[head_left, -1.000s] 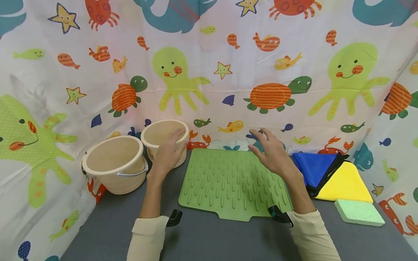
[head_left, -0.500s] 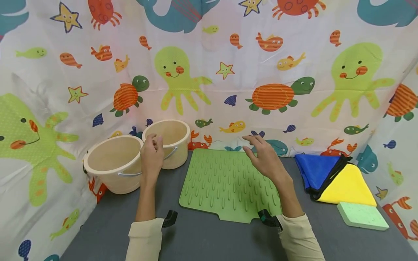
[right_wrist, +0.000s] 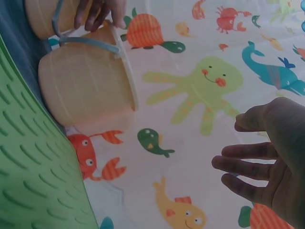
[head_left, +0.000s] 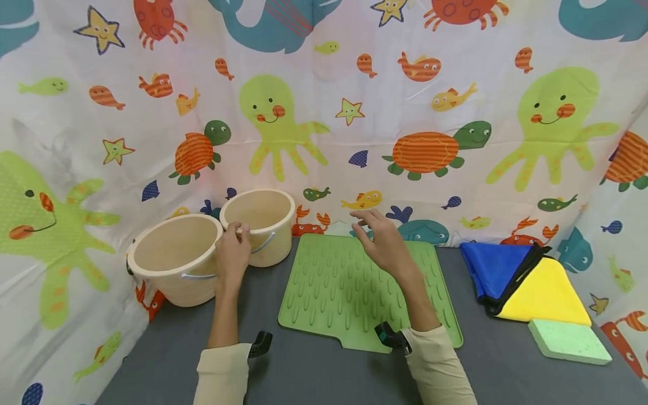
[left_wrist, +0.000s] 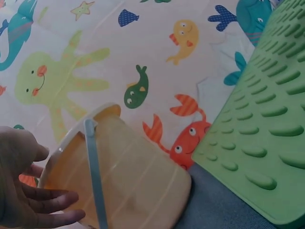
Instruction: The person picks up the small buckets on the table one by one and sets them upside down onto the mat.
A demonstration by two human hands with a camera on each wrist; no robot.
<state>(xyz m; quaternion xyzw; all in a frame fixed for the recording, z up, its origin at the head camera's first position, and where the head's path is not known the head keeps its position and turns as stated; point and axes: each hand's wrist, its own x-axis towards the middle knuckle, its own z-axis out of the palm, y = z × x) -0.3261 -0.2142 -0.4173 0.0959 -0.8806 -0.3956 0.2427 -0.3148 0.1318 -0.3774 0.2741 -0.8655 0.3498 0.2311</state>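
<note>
while your l hand [head_left: 233, 256] hangs part-bent by the near bucket [head_left: 182, 288] and far bucket [head_left: 279, 247], l of the mat [head_left: 316, 301], w/ no grip visible, and your r hand [head_left: 383, 241] is loosely spread & empty over it, pinch just one rim squarely, prob. not both.

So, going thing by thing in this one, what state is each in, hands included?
near bucket: upright, no lid, handle lowered
far bucket: upright, no lid, handle lowered
mat: laid flat, ridged side up
blue cloth: folded
yellow cloth: laid flat, fold unclear
sponge: lying flat, wet or dry unclear
left hand: by the buckets, relaxed, contact unclear
right hand: above the mat, relaxed, holding nothing
</note>
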